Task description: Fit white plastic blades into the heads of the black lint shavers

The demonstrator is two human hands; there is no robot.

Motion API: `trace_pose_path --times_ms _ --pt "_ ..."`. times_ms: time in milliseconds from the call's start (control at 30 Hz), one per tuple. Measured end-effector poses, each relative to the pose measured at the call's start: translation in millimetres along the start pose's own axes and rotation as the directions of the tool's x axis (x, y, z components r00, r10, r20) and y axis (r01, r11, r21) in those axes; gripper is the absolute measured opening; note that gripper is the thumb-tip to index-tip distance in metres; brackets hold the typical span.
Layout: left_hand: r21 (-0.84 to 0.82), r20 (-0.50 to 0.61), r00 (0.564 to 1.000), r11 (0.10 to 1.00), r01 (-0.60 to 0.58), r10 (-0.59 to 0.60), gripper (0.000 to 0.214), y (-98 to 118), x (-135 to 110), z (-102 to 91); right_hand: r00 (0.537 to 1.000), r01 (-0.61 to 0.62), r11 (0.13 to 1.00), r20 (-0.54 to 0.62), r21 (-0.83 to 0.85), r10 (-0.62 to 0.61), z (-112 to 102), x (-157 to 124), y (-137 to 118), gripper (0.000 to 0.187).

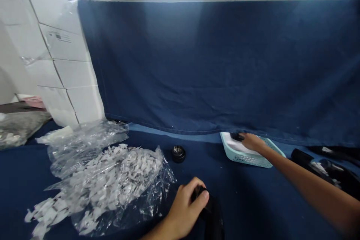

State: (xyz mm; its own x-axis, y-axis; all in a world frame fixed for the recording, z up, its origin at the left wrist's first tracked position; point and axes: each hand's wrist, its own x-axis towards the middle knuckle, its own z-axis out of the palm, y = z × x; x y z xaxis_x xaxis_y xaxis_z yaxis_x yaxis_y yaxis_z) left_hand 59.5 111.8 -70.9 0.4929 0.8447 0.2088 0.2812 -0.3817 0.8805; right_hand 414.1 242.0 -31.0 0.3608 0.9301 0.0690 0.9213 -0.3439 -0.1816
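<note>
A: Where is the black piece [213, 215]?

B: At the bottom of the view, just over the blue surface [242, 202], in the left hand [188, 205]. Its fingers are curled round the upper end, with the thumb pressed along the near side; the rest runs down toward the bottom edge.

A: How do you think it handles?

B: Stiff and fairly light, I'd judge (it looks like moulded plastic, though the dark finish hides detail). A smooth face could slip, so I'd pinch the upper end between thumb and forefinger, much as now, and leave the long part free.

A: And the right hand [252, 142]?

B: It reaches into the pale green basket [244, 157], fingers at a small dark item [237, 137]. I can't tell whether they grip it or only touch it. That one seems small and hard; fingertips should be enough.

A: Anything fragile nearby?

B: The round black cup [178, 153], with its shiny inside, sits apart from both hands and looks rigid; its rim is the place to hold. The white pieces [120, 180], in and around a clear bag [165, 174] left of the left hand, look thin and light, so pick those gently by an edge.
</note>
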Motion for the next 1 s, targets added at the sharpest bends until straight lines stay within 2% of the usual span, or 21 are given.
trace_pose_path --times_ms 167,333,500,667,767,867,1000 --pt "0.020 0.023 0.997 0.997 0.073 -0.073 0.027 -1 4 3.0 0.999 -0.008 0.996 0.035 -0.089 0.011 11 27 -6 0.031" --pt "0.027 0.031 0.997 0.997 0.069 -0.070 0.023 2 4 3.6 0.999 -0.027 0.983 0.023 -0.184 0.032 17 42 -10 0.031" --pt "0.064 0.050 0.997 0.996 0.063 -0.066 0.021 2 4 4.0 0.999 -0.028 0.966 0.038 -0.257 0.039 18 45 -10 0.030" --pt "0.086 0.066 0.995 0.994 0.065 -0.071 0.021 1 5 4.3 0.996 0.084 0.941 0.049 -0.329 -0.072 13 37 -20 0.028" --pt "0.036 0.053 0.997 0.998 0.047 -0.049 0.020 0 4 3.9 0.984 0.170 0.915 0.020 -0.366 -0.175 -5 20 -25 0.028" --pt "0.001 0.039 0.998 0.999 0.041 -0.041 0.021 1 1 1.6 0.959 0.229 0.891 -0.064 -0.392 -0.275 -40 -13 -24 0.028" --pt "0.019 -0.010 0.999 0.999 -0.046 0.046 0.024 11 -2 -7.4 0.877 0.288 0.871 -0.255 -0.398 -0.406 -88 -78 -9 0.036"
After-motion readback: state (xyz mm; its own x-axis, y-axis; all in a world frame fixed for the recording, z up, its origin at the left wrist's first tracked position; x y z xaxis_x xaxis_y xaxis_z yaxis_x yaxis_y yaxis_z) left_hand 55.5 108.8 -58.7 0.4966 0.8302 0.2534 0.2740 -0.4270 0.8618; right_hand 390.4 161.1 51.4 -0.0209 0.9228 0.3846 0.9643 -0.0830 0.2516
